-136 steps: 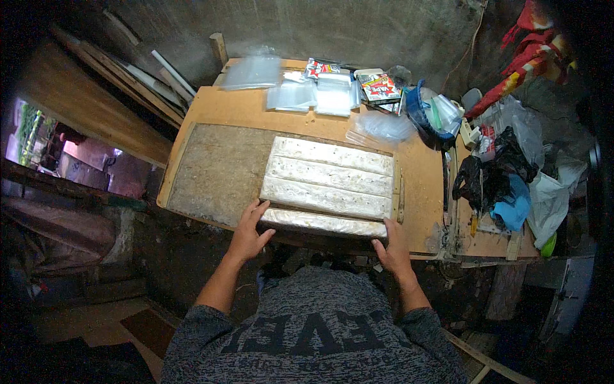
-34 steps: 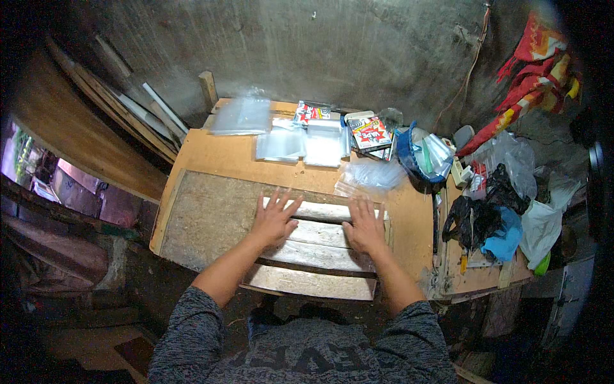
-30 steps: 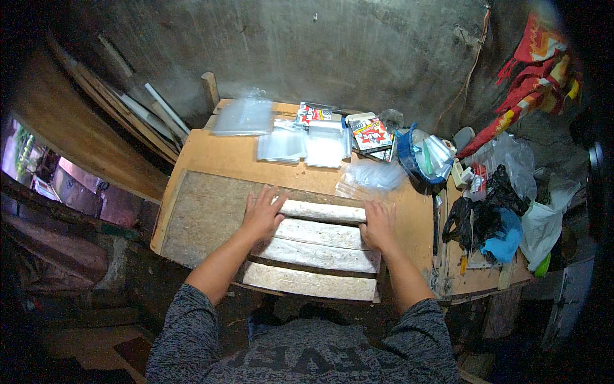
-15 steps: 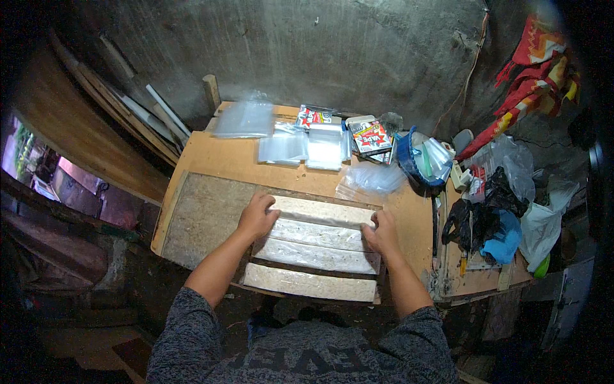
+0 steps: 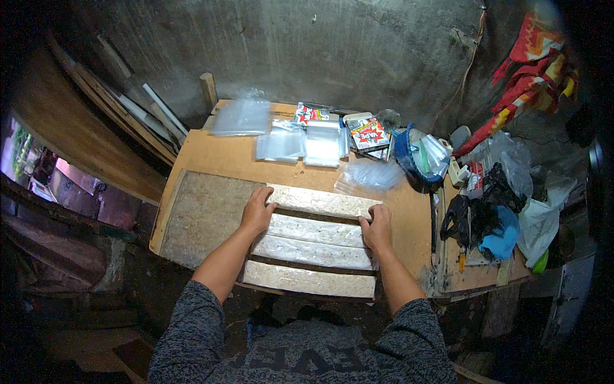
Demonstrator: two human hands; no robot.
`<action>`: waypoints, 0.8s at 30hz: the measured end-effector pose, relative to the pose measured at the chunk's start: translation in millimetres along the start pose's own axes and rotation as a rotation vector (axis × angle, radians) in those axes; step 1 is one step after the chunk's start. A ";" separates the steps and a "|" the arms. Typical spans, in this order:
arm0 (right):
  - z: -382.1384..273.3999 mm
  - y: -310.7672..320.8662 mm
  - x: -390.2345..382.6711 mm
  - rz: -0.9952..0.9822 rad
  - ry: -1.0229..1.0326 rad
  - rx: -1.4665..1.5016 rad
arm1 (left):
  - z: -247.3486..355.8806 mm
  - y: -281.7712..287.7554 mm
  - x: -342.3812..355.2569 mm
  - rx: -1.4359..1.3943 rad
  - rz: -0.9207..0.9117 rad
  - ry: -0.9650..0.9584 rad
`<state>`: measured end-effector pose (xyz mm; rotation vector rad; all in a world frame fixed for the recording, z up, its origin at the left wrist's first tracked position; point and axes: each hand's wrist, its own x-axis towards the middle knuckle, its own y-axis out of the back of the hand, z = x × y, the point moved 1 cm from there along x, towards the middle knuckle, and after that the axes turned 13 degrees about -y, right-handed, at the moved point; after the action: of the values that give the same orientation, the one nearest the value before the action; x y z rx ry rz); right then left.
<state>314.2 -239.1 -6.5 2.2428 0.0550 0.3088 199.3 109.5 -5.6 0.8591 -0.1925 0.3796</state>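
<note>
Far left, off the counter (image 5: 211,153): planks and slats (image 5: 137,112) lean against the wall, parked out of the work area.

Counter's left half carries a flat grey fibre mat (image 5: 204,214), bare, looks like the staging spot.

Left hand (image 5: 257,212) lies flat on the left ends of the pale strips, fingers (image 5: 265,195) together and reaching over the left end of the top strip (image 5: 323,201); palm down, not pinching anything.

Four pale flat strips lie in a row from mid-counter to the front edge, long sides parallel with dark gaps between. Second strip (image 5: 316,229) and third strip (image 5: 313,252) sit between the two hands; the nearest strip (image 5: 310,280) is at the front edge, untouched.

Right hand (image 5: 377,228) is at the right ends, fingers (image 5: 374,213) curled and pressed together against the top strip's end. Judgement: hands bracket both ends to square the strips up.

Back edge: clear plastic bags (image 5: 281,144) in loose stacks, small printed packets (image 5: 368,133), a crumpled bag (image 5: 368,174) just right of the top strip.

Right edge: blue bowl (image 5: 416,157) with plastic in it, then black and blue bags (image 5: 486,217) piled on a side shelf. Red cloth (image 5: 531,70) hangs on the wall at the far right.
</note>
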 end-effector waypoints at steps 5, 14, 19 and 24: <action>5.3 5.5 -15.4 0.034 -0.180 -0.031 | -6.0 0.4 -12.3 0.014 0.096 -0.036; 14.2 7.6 -59.8 -0.121 -0.551 -0.123 | 10.7 27.8 -67.0 -0.125 0.013 0.253; -3.3 0.4 -47.0 -0.218 -0.602 -0.071 | -10.4 28.5 -76.5 -0.142 0.058 0.244; 32.7 -19.1 -26.5 -0.292 -0.740 0.278 | -14.6 22.0 -72.9 -0.230 0.063 0.288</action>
<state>297.7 -255.4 -46.4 2.4431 0.0296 -0.7262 123.9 115.7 -22.6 0.5647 0.0048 0.5247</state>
